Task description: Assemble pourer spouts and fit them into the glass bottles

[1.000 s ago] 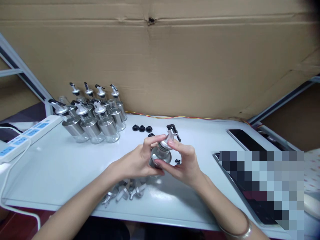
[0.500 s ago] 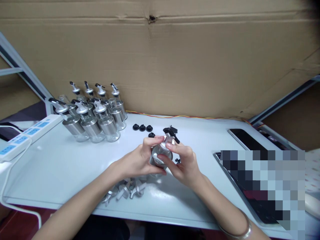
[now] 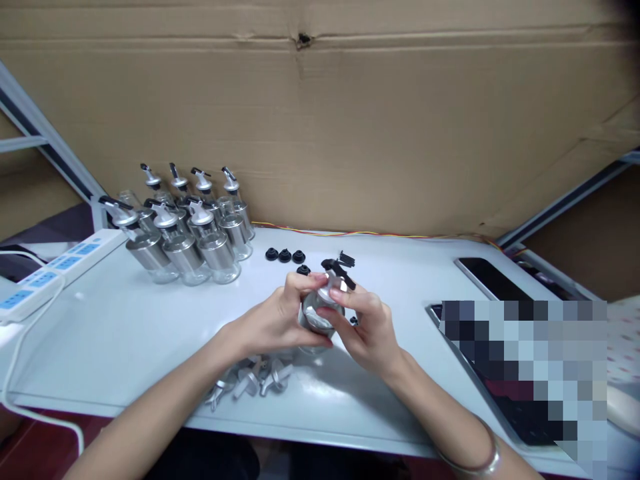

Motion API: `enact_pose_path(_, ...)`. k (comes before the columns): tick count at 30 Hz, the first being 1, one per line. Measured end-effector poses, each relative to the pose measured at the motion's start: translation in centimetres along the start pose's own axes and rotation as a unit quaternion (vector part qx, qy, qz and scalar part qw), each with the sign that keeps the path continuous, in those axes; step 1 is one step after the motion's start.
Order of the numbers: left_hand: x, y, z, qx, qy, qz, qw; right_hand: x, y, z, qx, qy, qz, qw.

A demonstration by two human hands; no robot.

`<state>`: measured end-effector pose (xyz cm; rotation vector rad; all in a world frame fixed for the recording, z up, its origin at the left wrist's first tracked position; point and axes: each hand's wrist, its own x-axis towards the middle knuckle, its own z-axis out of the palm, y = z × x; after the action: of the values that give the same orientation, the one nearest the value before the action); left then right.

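A glass oil bottle (image 3: 316,328) with a metal band stands before me, its base on or close to the tabletop. My left hand (image 3: 280,313) is wrapped round its left side, with the index finger reaching up to the top. On the bottle's neck sits a silver pourer spout (image 3: 331,287) with a black flip lever (image 3: 341,275). My right hand (image 3: 367,320) grips this spout between thumb and fingers, and partly hides the neck. Behind the spout lie loose black levers (image 3: 347,259). Small black parts (image 3: 354,321) show beside my right fingers.
Several bottles with pourer spouts (image 3: 183,250) stand at the back left, near a white power strip (image 3: 60,267). Black stoppers (image 3: 285,255) lie beyond my hands. Loose silver spout pieces (image 3: 253,379) lie near the front edge. A phone (image 3: 493,279) and a partly blurred-out tablet-like device (image 3: 480,373) are at right.
The spout and its black lever have shifted slightly left and down, as if turned, so the loose levers behind show more clearly. Both hands keep their hold.
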<state>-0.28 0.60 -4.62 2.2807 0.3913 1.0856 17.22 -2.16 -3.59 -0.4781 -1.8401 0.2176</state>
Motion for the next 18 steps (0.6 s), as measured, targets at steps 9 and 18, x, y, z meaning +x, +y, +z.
enact_pose_path(9,0.8,2.3,-0.8,-0.005,-0.066,-0.17,0.983,-0.9,0.4,1.1,0.012,0.057,0.033,0.998)
enact_pose_path(18,0.8,2.0,-0.6,-0.051,-0.04,-0.176,0.982,-1.2,0.7,1.0,-0.022,0.085,0.058,0.994)
